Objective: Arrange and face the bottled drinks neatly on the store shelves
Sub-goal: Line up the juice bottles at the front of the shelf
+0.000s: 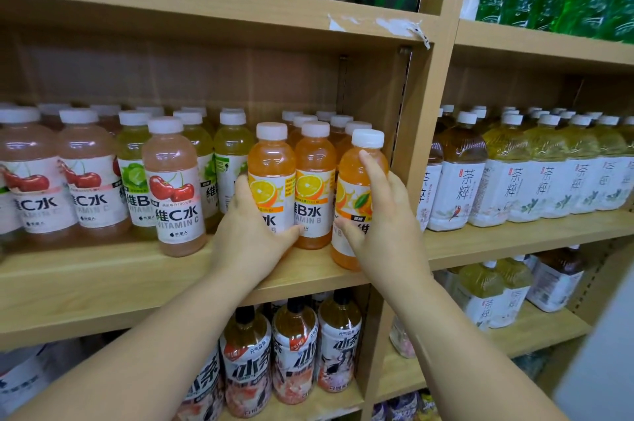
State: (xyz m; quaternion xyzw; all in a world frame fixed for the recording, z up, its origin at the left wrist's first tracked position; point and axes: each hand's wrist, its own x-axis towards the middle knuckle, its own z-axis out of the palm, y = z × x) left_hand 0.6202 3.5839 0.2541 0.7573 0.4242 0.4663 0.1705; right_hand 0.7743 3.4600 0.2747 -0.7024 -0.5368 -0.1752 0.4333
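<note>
On the middle wooden shelf point(103, 280) stand orange vitamin B bottles with white caps. My left hand point(252, 235) grips the lower part of the left orange bottle point(271, 163). My right hand point(380, 221) holds the right orange bottle point(356, 187) at the shelf's front edge, fingers along its side and thumb across its label. A third orange bottle point(314, 187) stands between them, with more rows behind. A pink cherry vitamin C bottle point(175, 187) stands forward of its row, to the left of my left hand.
Green lime bottles point(137, 166) and more cherry bottles point(31, 180) fill the left of the shelf. A wooden upright point(411, 152) stands just right of my right hand. Tea bottles point(514, 173) fill the neighbouring bay. Dark-capped bottles point(295, 352) stand on the shelf below.
</note>
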